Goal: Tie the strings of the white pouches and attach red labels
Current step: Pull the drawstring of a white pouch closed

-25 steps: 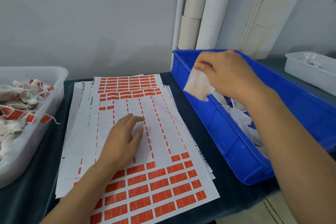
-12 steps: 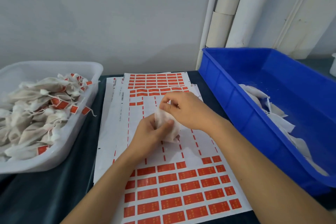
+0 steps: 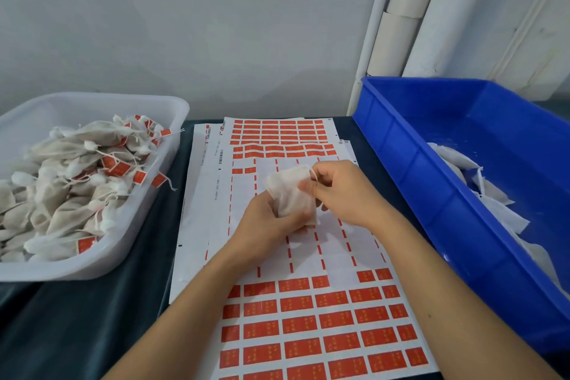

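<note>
A: What are the hands doing?

B: The left hand grips the lower part of a white pouch, fingers curled round it from beneath, thumb across the front. The right hand pinches the pouch's string near the top edge, fingertips bunched together, the other fingers folded in.

A: Where is the pouch?

B: Held up between both hands, above the middle of the label sheet, over the stretch where the labels are already peeled off.

A: And the red labels?

B: Rows of them fill the near end of the sheet and a few rows sit at the far end. More sheets lie underneath, edges showing on the left and far side.

A: What else is on the table?

B: A white tub on the left, heaped with tied pouches that carry red tags. A blue bin on the right, with flat untied pouches inside.

A: Anything hard to make out?

B: The string is thin and partly behind the right fingers; whether it is knotted cannot be told. The pouch's lower end is hidden in the left palm. The print on the labels is too small to read. The tub is cut off at the left edge, the bin at the right, and the sheet's near end runs out of frame. Both forearms enter from below
</note>
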